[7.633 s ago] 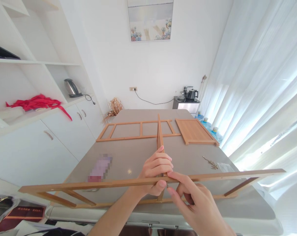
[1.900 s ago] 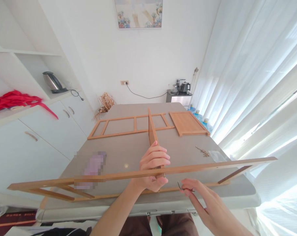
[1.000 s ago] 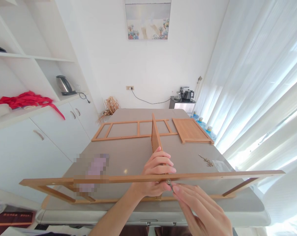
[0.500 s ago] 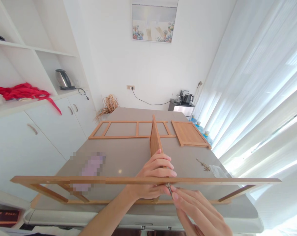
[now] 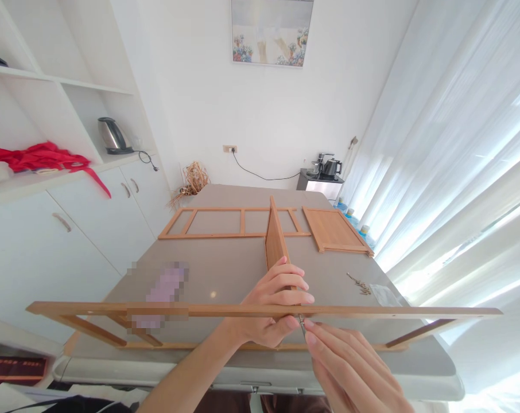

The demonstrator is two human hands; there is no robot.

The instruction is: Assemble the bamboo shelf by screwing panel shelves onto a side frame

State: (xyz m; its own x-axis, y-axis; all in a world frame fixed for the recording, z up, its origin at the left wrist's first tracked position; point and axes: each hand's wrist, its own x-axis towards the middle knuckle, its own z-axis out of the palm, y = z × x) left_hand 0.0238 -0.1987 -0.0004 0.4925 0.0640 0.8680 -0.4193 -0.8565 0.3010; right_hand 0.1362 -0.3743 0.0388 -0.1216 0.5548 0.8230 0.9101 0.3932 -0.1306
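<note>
A long wooden ladder-like frame [image 5: 225, 311] stands on its edge along the near side of the table. Behind its middle, a wooden panel [image 5: 278, 244] stands upright and points away from me. My left hand [image 5: 268, 304] grips the spot where the two meet, fingers over the panel and thumb below the top rail. My right hand [image 5: 346, 358] pinches a slim metal screw [image 5: 302, 323] against the near face of that rail. Its tip is hidden at the wood.
A second wooden frame [image 5: 212, 235] and a slatted-edge panel [image 5: 337, 229] lie flat on the grey table [image 5: 225, 264]. Several screws [image 5: 363, 287] lie beside a clear plastic bag [image 5: 384, 295] at right. A blurred purple item [image 5: 167, 285] lies at left.
The view has shifted slightly, so everything sits a little further right and higher. Both hands keep their places on the frame, and the metal screw stays at the rail.
</note>
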